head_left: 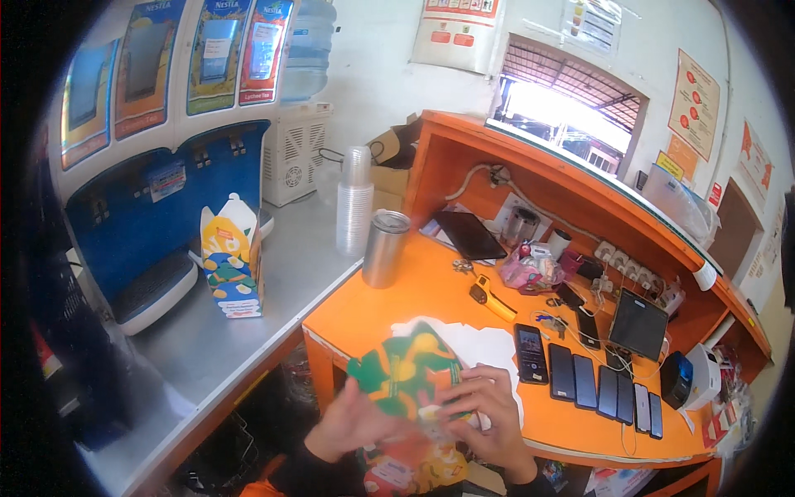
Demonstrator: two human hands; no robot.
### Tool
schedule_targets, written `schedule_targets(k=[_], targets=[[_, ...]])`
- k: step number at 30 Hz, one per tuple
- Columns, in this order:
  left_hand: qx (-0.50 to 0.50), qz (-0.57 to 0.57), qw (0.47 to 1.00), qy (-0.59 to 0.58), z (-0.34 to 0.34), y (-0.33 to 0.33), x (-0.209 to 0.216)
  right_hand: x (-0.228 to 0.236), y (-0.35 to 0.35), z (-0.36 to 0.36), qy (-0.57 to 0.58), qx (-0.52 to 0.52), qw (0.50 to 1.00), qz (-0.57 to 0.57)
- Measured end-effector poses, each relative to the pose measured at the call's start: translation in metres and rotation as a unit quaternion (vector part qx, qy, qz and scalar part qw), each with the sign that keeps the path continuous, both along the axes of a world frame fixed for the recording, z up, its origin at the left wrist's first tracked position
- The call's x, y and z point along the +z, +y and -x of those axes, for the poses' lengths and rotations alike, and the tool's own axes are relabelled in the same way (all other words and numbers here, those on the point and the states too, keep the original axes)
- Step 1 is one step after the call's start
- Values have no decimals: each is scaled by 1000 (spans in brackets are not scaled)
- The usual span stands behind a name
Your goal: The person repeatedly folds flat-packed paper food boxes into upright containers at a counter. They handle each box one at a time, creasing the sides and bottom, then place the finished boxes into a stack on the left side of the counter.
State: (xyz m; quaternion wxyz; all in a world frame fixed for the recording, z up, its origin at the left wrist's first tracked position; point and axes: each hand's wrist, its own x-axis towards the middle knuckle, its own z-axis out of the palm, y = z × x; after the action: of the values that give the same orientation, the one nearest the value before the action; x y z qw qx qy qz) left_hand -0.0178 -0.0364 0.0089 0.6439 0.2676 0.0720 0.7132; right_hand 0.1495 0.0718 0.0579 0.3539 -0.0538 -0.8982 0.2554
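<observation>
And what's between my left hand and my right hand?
A colourful carton lies between your left hand and right hand, seen in the head view.

- Carton, one: printed card; upper part patched in green, yellow and orange, lower part in red and yellow.
- State: upper panel broad and flat; middle and lower part blurred, folding unclear.
- Pose: tilted, top toward 12 o'clock, lower end toward 6.
- Place: 6 o'clock in the view, between left hand at its 9 o'clock and right hand, fingers over it, at its 3.
</observation>
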Motion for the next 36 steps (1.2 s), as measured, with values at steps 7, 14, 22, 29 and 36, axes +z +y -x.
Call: schedule_targets(k=[7,14,22,29,36], targets=[[136,118,925,334,10,-16,19,18,-3,-2,-51,-79,989,-115],[164,145,937,272,9,-10,10,21,3,2,5,-26,999,-44],[316,64,871,369,-13,-16,15,9,21,19,-15,-6,1000,5],[414,115,837,339,-18,-11,13,-9,6,31,35,-48,998,-17],[383,105,852,342,-21,-17,18,-16,-1,37,80,41,986,144]])
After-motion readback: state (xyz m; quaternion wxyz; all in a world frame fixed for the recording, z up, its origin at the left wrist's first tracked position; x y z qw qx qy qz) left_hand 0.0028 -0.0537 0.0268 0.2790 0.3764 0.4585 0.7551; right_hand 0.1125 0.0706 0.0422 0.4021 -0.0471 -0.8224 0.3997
